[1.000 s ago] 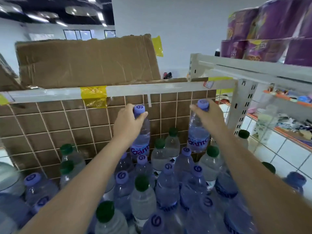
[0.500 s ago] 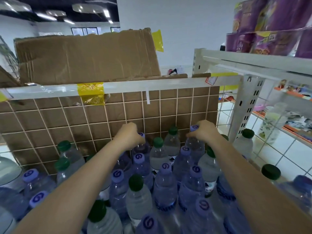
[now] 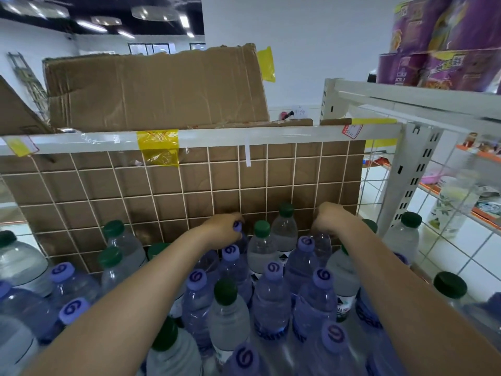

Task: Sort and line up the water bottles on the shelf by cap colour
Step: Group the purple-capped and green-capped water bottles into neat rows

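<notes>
wire-backed shelf (image 3: 189,185), right hand (image 3: 332,217) hiding bottle cap

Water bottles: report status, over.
Left hand shut on purple-capped bottle, back row. Right hand shut on another bottle. Two green-capped bottles between them.

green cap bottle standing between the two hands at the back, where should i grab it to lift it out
Grip the green cap bottle by its cap and neck, coming straight down from above. It stands upright, taller than its neighbours, with bottles packed around its body and the wire grid right behind.
</notes>
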{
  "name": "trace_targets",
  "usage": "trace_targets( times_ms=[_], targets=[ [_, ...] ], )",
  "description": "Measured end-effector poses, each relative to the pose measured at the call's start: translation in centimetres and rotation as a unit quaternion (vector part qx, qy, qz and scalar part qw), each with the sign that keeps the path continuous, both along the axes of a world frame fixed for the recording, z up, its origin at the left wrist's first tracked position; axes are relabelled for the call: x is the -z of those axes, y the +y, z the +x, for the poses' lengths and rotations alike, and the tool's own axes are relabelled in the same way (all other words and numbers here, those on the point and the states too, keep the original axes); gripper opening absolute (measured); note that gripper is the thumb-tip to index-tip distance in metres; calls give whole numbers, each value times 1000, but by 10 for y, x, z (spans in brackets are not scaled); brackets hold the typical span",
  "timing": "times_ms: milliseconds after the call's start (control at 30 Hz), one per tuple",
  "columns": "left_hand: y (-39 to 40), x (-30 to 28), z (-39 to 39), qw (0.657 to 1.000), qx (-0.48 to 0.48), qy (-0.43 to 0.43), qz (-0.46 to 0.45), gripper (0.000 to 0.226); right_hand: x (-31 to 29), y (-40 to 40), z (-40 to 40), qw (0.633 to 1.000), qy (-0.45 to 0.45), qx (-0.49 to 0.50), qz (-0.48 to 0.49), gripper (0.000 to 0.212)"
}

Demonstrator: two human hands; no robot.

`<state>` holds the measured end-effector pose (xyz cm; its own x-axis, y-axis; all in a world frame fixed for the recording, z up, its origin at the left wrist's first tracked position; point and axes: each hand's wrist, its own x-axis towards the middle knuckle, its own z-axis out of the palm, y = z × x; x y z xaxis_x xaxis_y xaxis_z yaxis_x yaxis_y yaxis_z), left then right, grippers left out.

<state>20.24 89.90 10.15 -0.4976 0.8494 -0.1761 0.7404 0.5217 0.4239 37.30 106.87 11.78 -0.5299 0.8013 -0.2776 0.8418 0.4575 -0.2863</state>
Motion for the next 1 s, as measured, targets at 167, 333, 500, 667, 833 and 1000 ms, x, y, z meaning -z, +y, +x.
trace_targets(
  times_ms=[167, 333, 500, 667, 833, 1000],
  targets=[
    [2, 1, -1, 1000, 12, -20, -21, 42, -3, 1, -2, 999, -14, -32, 8, 25],
    [1, -7, 3, 999, 21, -31, -25, 57, -13, -5, 0, 992, 87, -93, 22, 44],
    [0, -30, 25, 992, 103, -63, -45, 46, -13, -18, -12, 981, 124, -151, 1, 43],
    [4, -23, 36, 995, 90, -30, -26, 32, 3, -26, -21, 981, 163, -102, 9, 24],
    [-2, -18, 33, 993, 56, -81, 61, 28, 7, -32, -21, 969, 231, -89, 10, 24],
    [-12, -36, 36, 979, -9, -50, 200, 29, -14, -47, -21, 926, 371, -64, 32, 28]
  ],
)
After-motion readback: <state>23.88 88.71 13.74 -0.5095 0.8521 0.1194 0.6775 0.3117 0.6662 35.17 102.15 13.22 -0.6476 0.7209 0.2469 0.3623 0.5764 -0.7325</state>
